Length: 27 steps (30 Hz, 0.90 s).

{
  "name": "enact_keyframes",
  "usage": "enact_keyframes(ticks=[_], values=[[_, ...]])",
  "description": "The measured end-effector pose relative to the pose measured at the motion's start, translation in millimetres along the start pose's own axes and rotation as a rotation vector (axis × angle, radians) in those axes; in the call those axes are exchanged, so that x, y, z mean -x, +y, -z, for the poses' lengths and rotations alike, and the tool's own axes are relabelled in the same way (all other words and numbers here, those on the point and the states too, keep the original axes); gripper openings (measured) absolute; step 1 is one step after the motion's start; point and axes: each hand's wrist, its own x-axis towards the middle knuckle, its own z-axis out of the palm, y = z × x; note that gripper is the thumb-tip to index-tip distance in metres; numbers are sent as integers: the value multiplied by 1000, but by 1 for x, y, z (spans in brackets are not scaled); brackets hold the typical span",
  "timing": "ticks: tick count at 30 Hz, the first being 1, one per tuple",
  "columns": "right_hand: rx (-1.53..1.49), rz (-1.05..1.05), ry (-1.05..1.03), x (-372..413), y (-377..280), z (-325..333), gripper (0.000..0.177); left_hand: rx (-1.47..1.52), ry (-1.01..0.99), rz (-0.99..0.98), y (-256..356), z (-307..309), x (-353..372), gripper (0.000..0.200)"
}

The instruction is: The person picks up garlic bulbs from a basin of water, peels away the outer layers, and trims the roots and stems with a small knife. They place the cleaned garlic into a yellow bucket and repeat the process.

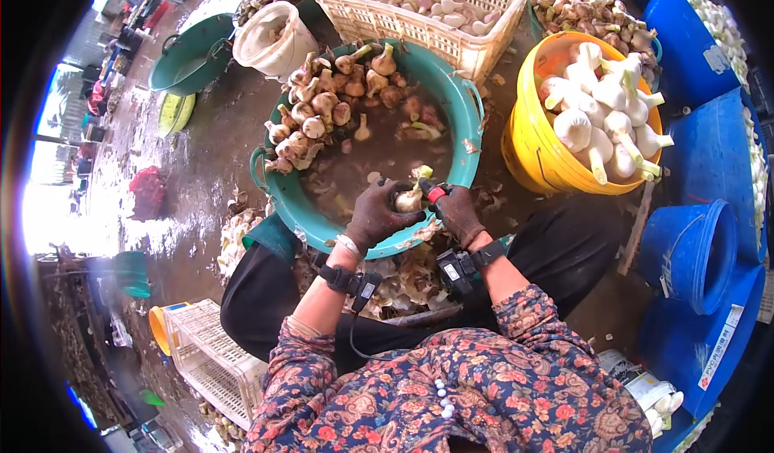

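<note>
My left hand (372,215), in a dark glove, grips a garlic bulb (409,201) over the near rim of a teal basin (472,122). Against that bulb my right hand (457,211), also gloved, presses a small red-handled tool (435,194). The basin holds muddy water and a heap of unpeeled garlic bulbs (322,106) at its far left. To the right, a yellow bucket (532,150) is filled with clean white garlic (601,106). Garlic skins (403,279) lie in my lap.
A white plastic crate (363,13) of peeled cloves sits behind the basin, beside a white bucket (270,37) and an empty green basin (189,58). Blue tubs (693,251) line the right. Another white crate (210,356) stands at lower left on wet ground.
</note>
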Motion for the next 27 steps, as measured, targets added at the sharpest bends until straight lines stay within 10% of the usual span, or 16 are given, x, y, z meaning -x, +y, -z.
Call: enact_keyframes(ticks=[8,10,16,18,21,24,27], values=[[266,203,-148,7,7,-1,32,218,-105,166,-7,9,11,45],[-514,-223,-350,13,-3,0,26,567,-141,303,-9,13,15,48],[-598,-555,-424,20,-4,-6,55,786,-17,270,-6,-16,23,58],[-432,-176,-482,19,2,-4,62,547,-18,205,3,-12,25,69],[-238,-313,-394,-10,28,-7,57,-376,388,-133,11,-2,21,63],[-105,-106,-360,-17,52,-21,53,-244,-4,39,-15,-8,32,41],[-159,-20,-413,1,23,-14,45,238,42,271,-34,-16,34,19]])
